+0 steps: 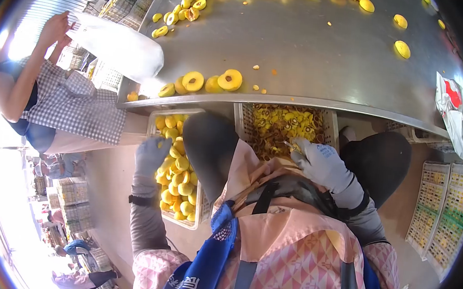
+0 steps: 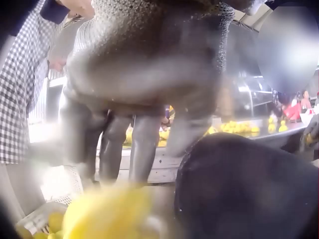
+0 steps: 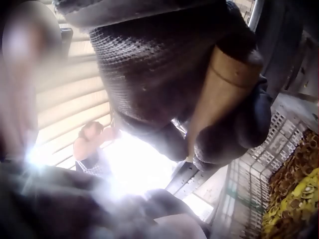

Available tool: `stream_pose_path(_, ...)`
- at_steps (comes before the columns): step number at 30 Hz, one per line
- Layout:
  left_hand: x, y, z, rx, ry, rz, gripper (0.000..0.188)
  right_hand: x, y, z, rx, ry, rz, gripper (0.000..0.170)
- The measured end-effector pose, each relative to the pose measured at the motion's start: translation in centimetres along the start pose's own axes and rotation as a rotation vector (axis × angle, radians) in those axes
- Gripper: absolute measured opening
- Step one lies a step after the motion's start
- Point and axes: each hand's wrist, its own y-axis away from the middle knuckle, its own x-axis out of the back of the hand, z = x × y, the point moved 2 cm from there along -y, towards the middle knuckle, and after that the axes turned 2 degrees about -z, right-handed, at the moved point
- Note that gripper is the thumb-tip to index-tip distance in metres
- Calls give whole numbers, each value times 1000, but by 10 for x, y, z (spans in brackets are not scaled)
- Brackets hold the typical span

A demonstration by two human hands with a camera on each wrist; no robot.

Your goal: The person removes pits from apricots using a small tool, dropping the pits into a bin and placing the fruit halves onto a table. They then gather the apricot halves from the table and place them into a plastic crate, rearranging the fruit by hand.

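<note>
My gloved left hand [image 1: 153, 156] is over the left edge of a crate [image 1: 198, 217] filled with yellow peaches [image 1: 179, 181]. Its fingers [image 2: 142, 149] hang fairly straight in the left wrist view. Just below them is a blurred yellow peach [image 2: 107, 214]. My gloved right hand [image 1: 319, 162] grips a tool by its tapered wooden handle [image 3: 222, 87]; most of its working end is hidden by the fingers. That hand is above a second crate [image 1: 329, 127], which holds yellow scraps and brown pits [image 1: 286, 124] between my knees.
Halved peaches [image 1: 193, 81] lie along the near edge of the metal table [image 1: 302, 53], more at its far side. A person in a checked apron [image 1: 87, 99] holds a white plastic bag [image 1: 117, 48] on the left. A plastic bag [image 1: 454, 109] hangs at the right; stacked crates [image 1: 431, 207] stand below.
</note>
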Motion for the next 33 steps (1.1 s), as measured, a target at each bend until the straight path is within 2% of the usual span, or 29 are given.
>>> stream_pose_path(1, 10, -10, 13, -64, -35, 89, 44, -1, -2, -1, 5, 3, 5, 35)
stream_pose_path(2, 21, -23, 24, -13, 280, 109, 38, -1, -4, -1, 6, 6, 10, 32)
stream_pose_path(4, 29, -62, 46, -212, 366, 241, 35, 0, -8, -4, -20, -3, -11, 31)
stream_pose_path(7, 29, -113, 101, -336, 529, 170, 36, 2, -11, -8, -18, -37, 23, 31)
stream_pose_path(10, 19, -145, 149, -534, 321, 107, 40, 10, -13, -16, -27, -85, 27, 30)
stream_pose_path(13, 13, -155, 191, -515, 118, -143, 42, 9, -15, -15, -29, -106, 43, 30)
stream_pose_path(16, 11, -145, 223, -545, 237, -106, 47, 7, -18, -15, 18, -101, 83, 30)
stream_pose_path(19, 13, -140, 234, -608, 198, -129, 49, 5, -19, -15, 90, -118, 142, 29)
stream_pose_path(20, 22, -144, 232, -645, 255, -195, 50, 6, -19, -14, 113, -119, 175, 29)
stream_pose_path(22, 14, -168, 195, -772, 239, 165, 48, 7, -19, -10, 140, -99, 214, 28)
stream_pose_path(24, 20, -178, 153, -545, -19, 60, 55, 7, -15, -12, 147, -99, 237, 27)
stream_pose_path(26, 4, -187, 110, -301, -102, 90, 68, 6, -13, -10, 142, -105, 228, 27)
stream_pose_path(29, 10, -183, 116, -69, -9, -260, 79, 8, -15, -13, 139, -112, 218, 28)
stream_pose_path(33, -1, -182, 146, -127, 87, -234, 80, 4, -17, -17, 130, -129, 178, 29)
